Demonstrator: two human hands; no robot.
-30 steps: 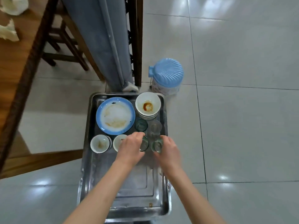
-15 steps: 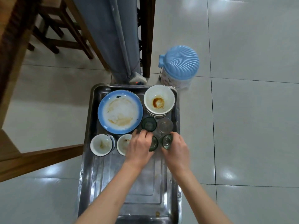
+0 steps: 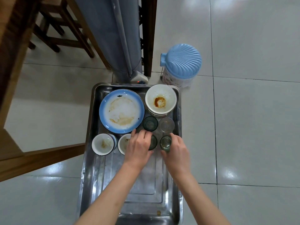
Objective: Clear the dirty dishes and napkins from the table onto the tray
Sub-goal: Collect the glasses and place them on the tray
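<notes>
- We see a steel tray [image 3: 97, 159] in the middle of the frame, running down to the lower edge, with the dirty dishes in its upper half
- Our left hand [image 3: 138, 148] is curled around a dark green glass [image 3: 153, 142], which stands on the tray just below centre; the fingers wrap its left side and the thumb lies under it
- Our right hand [image 3: 177, 153] holds a second green glass [image 3: 165, 142] just beside the first one; the fingers curl around its right side and the thumb touches its lower edge
- Above these two stand another green glass [image 3: 150, 123] and a clear glass [image 3: 166, 125], side by side
- A blue-rimmed plate [image 3: 121, 111] with brown stains lies in the upper left of the tray
- A stack of white bowls [image 3: 160, 100] with a red-brown spot inside the top one is in the upper right corner of the tray
- Two small white bowls [image 3: 103, 144] stand at the left side of the tray, below the plate; our left hand partly covers the right one
- A blue shell-shaped bin [image 3: 181, 62] is on the floor, upper right of the tray
- The edge of the wooden table [image 3: 14, 38] shows in the upper left of the frame; no napkins are visible to us
</notes>
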